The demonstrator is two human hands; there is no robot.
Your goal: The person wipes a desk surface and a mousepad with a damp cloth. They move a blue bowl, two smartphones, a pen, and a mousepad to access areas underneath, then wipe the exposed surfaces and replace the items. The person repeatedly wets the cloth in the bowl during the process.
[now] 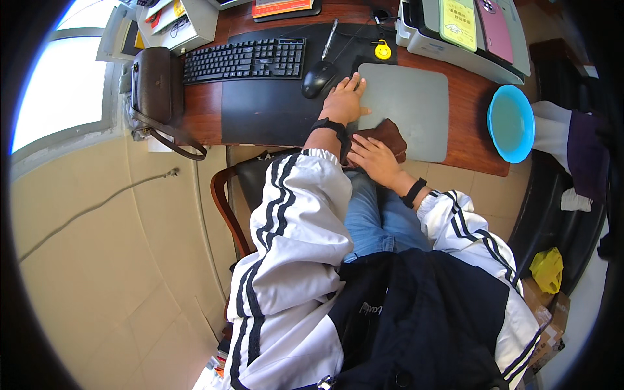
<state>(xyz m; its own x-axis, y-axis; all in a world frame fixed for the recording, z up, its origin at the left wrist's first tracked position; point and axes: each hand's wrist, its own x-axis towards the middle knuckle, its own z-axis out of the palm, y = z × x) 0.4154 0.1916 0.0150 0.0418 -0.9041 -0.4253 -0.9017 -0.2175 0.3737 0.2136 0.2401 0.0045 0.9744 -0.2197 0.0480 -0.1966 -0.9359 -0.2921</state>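
Observation:
My left hand [345, 100] lies palm down with its fingers apart, at the left edge of a flat grey panel [414, 112] with rounded corners, perhaps a closed laptop. A black computer mouse [319, 79] sits just left of its fingers. Nearer to me, my right hand [375, 158] rests on a crumpled brown cloth [390, 134] at the panel's near left corner. Its fingers point left across the cloth; the thumb is hidden, so I cannot tell whether it grips the fabric. Part of the cloth lies on the panel.
A black keyboard [243, 58], a pen [330, 39] and a yellow smiley tag [382, 49] lie beyond. A brown handbag [155, 87] stands left. At right are a printer [429, 53] bearing a pink phone [495, 29], and a blue basin [511, 156] over the desk edge [473, 161].

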